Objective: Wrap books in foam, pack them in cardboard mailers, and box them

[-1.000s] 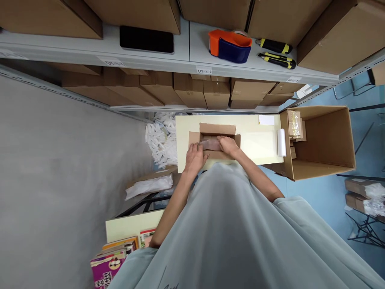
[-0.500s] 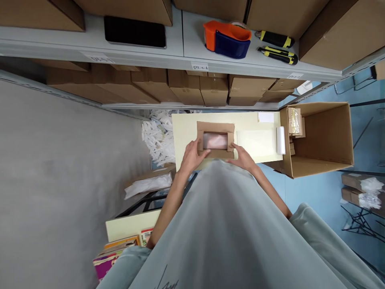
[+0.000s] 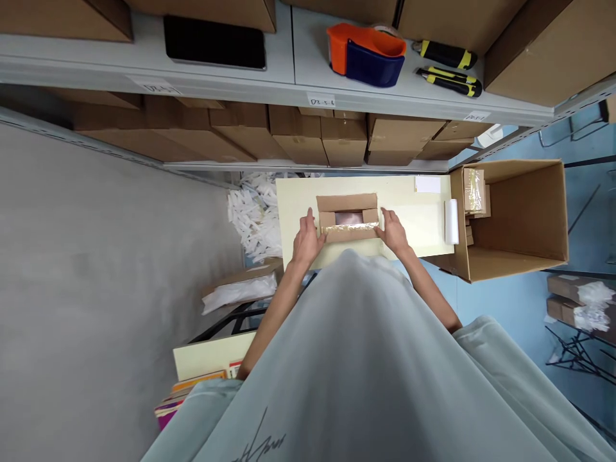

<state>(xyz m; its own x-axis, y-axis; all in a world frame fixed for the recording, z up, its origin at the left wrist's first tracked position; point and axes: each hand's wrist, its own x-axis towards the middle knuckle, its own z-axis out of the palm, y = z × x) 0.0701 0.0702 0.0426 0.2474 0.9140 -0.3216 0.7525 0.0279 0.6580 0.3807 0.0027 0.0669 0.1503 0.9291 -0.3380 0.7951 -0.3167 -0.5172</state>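
Observation:
A small brown cardboard box [image 3: 347, 201] lies on the cream table [image 3: 414, 242]. Its near flap, with shiny tape along it, is folded inward over part of the opening, and its far flap stands outward. Something pinkish shows inside. My left hand [image 3: 306, 242] is at the box's left side, fingers apart, thumb at the near left corner. At the right side is my right hand [image 3: 393, 232], fingers apart, its thumb by the near right corner. Neither hand is closed round anything.
A large open carton [image 3: 520, 212] with small boxes stands right of the table, beside a white roll [image 3: 451, 221]. Above, a shelf [image 3: 202, 76] holds a phone [image 3: 214, 43], an orange and blue tape dispenser [image 3: 368, 56] and cutters [image 3: 450, 80]. White paper strips [image 3: 255, 215] lie left.
The near flap of the small box has folded inward over the opening. Both hands have shifted a little outward along its sides, and the right fingers have moved up.

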